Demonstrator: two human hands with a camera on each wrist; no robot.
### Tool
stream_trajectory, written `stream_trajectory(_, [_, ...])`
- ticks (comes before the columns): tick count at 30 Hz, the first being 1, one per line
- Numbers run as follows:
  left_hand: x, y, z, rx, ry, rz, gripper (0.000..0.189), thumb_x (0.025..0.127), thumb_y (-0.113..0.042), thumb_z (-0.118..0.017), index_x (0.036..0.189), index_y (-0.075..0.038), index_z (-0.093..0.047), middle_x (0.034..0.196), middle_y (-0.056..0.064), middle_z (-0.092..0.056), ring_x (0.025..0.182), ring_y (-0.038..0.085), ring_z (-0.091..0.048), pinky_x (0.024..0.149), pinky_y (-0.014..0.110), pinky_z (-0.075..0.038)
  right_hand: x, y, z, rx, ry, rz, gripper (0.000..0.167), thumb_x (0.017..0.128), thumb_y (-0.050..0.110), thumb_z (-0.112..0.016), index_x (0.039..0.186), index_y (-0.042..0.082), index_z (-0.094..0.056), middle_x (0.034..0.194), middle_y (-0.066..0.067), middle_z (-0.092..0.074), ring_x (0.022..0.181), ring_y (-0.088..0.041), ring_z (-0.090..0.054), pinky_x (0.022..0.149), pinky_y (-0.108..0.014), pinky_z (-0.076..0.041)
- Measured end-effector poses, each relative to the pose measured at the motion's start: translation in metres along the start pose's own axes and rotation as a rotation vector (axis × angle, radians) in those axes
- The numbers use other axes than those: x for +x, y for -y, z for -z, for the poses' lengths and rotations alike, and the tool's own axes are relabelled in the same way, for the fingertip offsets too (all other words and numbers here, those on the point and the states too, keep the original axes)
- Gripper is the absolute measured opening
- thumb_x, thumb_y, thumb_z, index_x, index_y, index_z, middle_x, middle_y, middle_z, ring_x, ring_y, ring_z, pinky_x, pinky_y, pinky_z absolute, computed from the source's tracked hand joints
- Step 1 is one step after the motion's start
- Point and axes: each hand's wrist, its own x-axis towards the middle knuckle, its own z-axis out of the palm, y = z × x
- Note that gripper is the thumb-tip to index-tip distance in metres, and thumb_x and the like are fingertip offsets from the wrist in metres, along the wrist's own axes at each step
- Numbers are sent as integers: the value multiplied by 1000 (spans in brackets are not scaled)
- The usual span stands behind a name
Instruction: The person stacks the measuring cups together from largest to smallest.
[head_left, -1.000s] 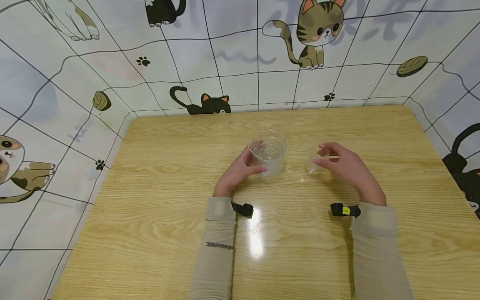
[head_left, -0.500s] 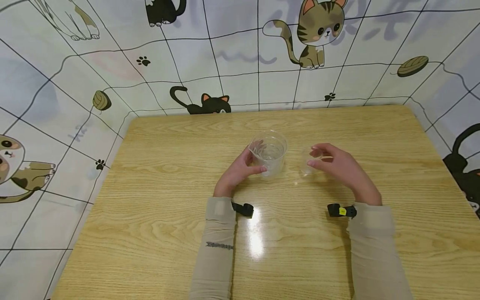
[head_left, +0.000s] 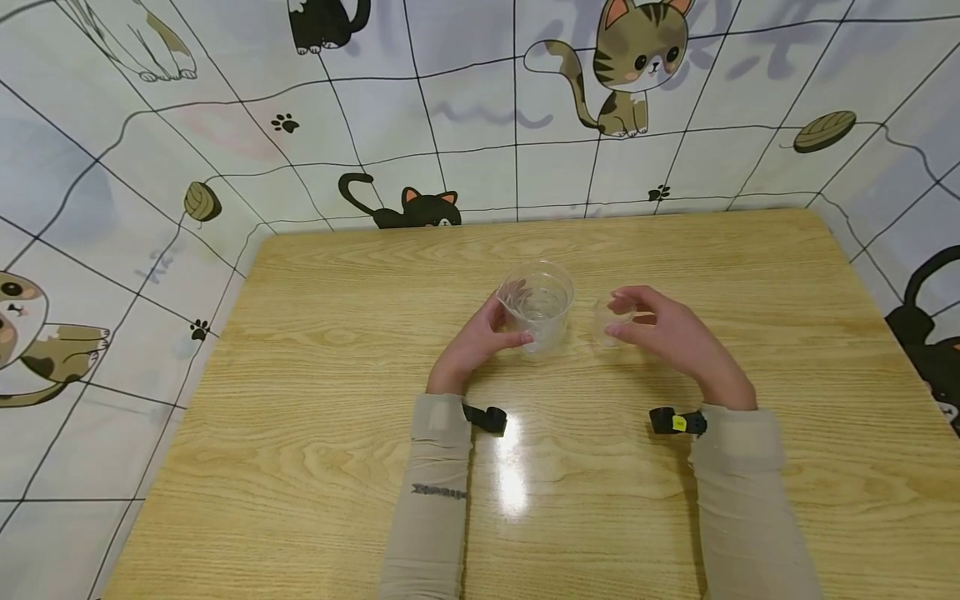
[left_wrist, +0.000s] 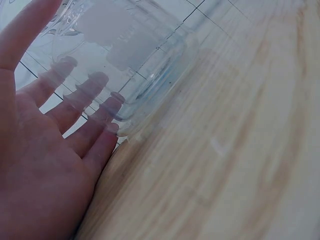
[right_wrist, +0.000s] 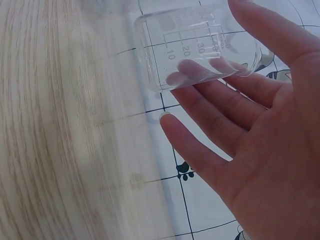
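Observation:
On the wooden table, a large clear beaker (head_left: 551, 321) stands upright with clear liquid in it. My left hand (head_left: 478, 340) holds its near left side, thumb in front and fingers around the back. In the left wrist view the fingertips show through the wall of the large beaker (left_wrist: 150, 55). Just to its right, my right hand (head_left: 678, 333) grips a small clear beaker (head_left: 602, 321) between thumb and fingers. The right wrist view shows printed marks from 10 upward on this small beaker (right_wrist: 192, 47), its base close over the table. A narrow gap separates the two beakers.
The wooden table (head_left: 337, 417) reaches back to a tiled wall (head_left: 480, 117) printed with cartoon cats. Side walls close in the left and right. Black wrist cameras sit on both wrists, and a bright light reflection lies between the forearms.
My right hand has moved left with the small beaker, bringing it closer to the large one. The left hand and the large beaker have stayed in place.

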Motion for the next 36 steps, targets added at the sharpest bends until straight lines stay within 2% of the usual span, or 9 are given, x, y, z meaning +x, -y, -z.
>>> stream_trajectory(8, [-1, -1, 0, 9, -8, -2, 79, 71, -25, -76, 134, -40, -31, 137, -13, -34, 126, 4, -30, 104, 33, -21, 2, 3, -3, -24, -23, 35, 64, 79, 45, -62, 131, 15, -39, 123, -6, -49, 113, -25, -44, 94, -44, -34])
stream_trajectory(18, [-1, -1, 0, 19, -5, 19, 80, 71, -25, -76, 135, -40, -30, 138, -13, -33, 126, 3, -27, 105, 30, -19, -1, 10, -2, -37, -165, 62, 67, 78, 49, -62, 131, 14, -41, 121, -1, -50, 109, -22, -46, 92, -42, -36])
stream_trajectory(26, [-10, -26, -1, 33, 31, 33, 80, 77, -18, -71, 141, -27, -25, 142, -5, -31, 127, 7, -27, 104, 32, -21, -3, 17, -3, 26, -235, 43, 65, 77, 49, -62, 129, 16, -42, 120, 1, -51, 109, -23, -46, 89, -43, -38])
stream_trajectory(31, [-9, -27, -2, 23, 33, 22, 79, 78, -13, -70, 142, -22, -24, 143, -4, -29, 128, 6, -26, 104, 30, -20, -3, 23, -5, 48, -281, 50, 60, 77, 47, -63, 127, 19, -44, 118, 3, -52, 105, -20, -48, 86, -41, -40])
stream_trajectory(36, [-9, -27, -1, 19, 38, 15, 79, 78, -14, -70, 142, -22, -24, 143, -6, -29, 128, 5, -26, 104, 29, -21, -3, 26, -7, 47, -337, 108, 56, 80, 42, -63, 127, 20, -44, 116, 4, -54, 105, -14, -48, 85, -35, -40])
